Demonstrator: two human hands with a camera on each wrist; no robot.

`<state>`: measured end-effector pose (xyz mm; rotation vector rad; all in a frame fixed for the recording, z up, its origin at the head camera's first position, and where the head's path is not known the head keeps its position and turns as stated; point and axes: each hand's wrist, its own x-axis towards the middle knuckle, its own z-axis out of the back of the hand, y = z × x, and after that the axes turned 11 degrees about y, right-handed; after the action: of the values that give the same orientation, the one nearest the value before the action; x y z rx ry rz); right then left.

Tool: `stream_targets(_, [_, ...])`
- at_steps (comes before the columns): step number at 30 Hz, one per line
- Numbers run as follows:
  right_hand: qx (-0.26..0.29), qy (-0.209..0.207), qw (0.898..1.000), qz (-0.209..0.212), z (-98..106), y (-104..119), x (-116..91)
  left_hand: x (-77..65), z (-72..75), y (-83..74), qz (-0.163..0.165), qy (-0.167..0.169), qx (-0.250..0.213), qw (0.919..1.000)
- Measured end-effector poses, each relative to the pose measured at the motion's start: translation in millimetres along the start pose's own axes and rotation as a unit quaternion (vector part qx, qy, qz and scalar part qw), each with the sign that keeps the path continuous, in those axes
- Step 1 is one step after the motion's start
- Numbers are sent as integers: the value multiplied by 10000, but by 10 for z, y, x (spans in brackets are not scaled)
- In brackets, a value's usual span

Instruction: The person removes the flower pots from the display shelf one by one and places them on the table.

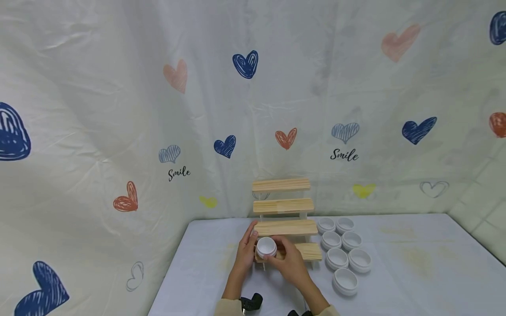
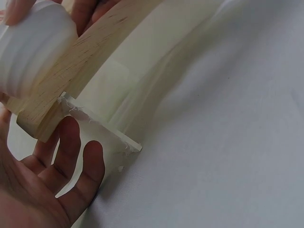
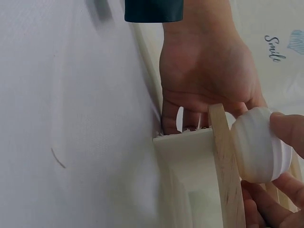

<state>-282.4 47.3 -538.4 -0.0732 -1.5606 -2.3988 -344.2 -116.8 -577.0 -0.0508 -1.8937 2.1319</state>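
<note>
A small round white jar [image 1: 266, 246] sits at the left end of the lowest board of a four-tier wooden display stand [image 1: 286, 227]. My right hand [image 1: 293, 264] pinches the jar, with the thumb on its near side and fingers on its far side. At the stand's left end is my left hand [image 1: 243, 255], its curled fingers [image 2: 70, 135] at the board's end and the white side support [image 2: 102, 121] below it. In the right wrist view, the jar [image 3: 260, 145] appears against the board's upper face, and the left hand's fingers are partly hidden behind the support.
Several more white jars [image 1: 345, 281] stand in two columns on the white-covered table [image 1: 411, 281], right of the stand. A white curtain [image 1: 300, 101] printed with hearts hangs behind the table. A black wrist device [image 1: 251, 302] shows by the left sleeve.
</note>
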Motion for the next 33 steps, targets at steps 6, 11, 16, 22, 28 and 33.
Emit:
stream_targets(6, [137, -124, 9998, 19, 4, 2, -1, 12, 10, 18, 15, -59, -23, 10000])
stream_targets(11, [168, -52, 9998, -109, -10, 6, 12, 19, 17, 31, -64, -57, -141, 9999])
stream_targets(16, [9, 20, 10000, -82, -26, 6, 35, 24, 8, 56, -116, 5, -144, 9998])
stream_targets(22, [-313, -121, 9994, 44, -60, 10, 40, 6, -11, 22, -101, 5, -135, 9999])
stream_targets(28, [-324, -165, 9993, -41, -62, 27, 38, 18, -5, 18, -108, 2, -194, 9998])
stream_targets(33, [-402, -208, 9990, 24, -58, 25, 15, 24, 11, 46, -39, 48, -187, 9998])
